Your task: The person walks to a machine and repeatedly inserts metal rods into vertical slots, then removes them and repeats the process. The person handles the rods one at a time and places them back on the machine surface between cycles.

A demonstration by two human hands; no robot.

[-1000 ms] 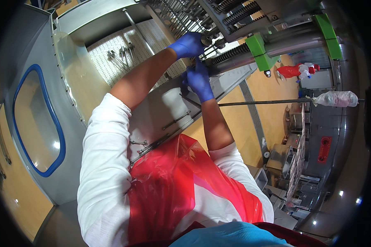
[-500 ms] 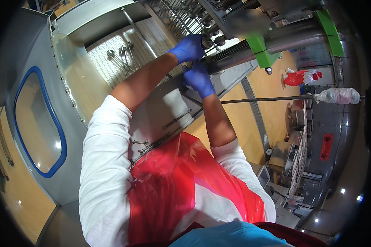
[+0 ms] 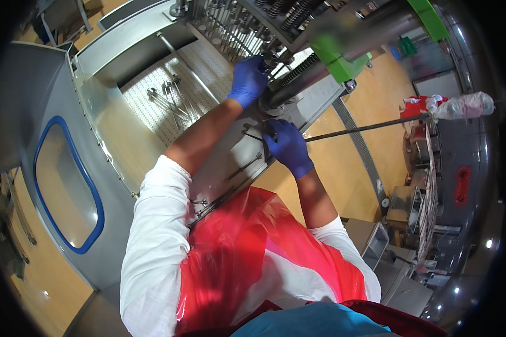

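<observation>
My left hand [image 3: 249,82], in a blue glove, reaches up to the underside of the machine head [image 3: 298,33]. Its fingers curl round one of the metal fittings there, largely hidden by the glove. Lower and to the right, my right hand [image 3: 289,147], gloved in blue too, is closed on a metal wrench [image 3: 254,134] whose forked end sticks out to the left over the steel ledge. Near that hand, a thin metal needle [image 3: 243,167] lies on the ledge. Several long needles with metal heads [image 3: 171,96] rest on a perforated plate [image 3: 143,84] at the far left.
A thick steel column [image 3: 289,92] with a green clamp [image 3: 334,59] stands beyond my hands. A dark rod [image 3: 365,128] extends right to a plastic-wrapped end [image 3: 464,106]. At left is a grey door with a blue-rimmed window [image 3: 67,185]. Thin rods [image 3: 213,202] lie against my red apron.
My right hand has come down and away from the left, and the wrench now shows in it. My left hand stays up at the fittings. The view has shifted slightly.
</observation>
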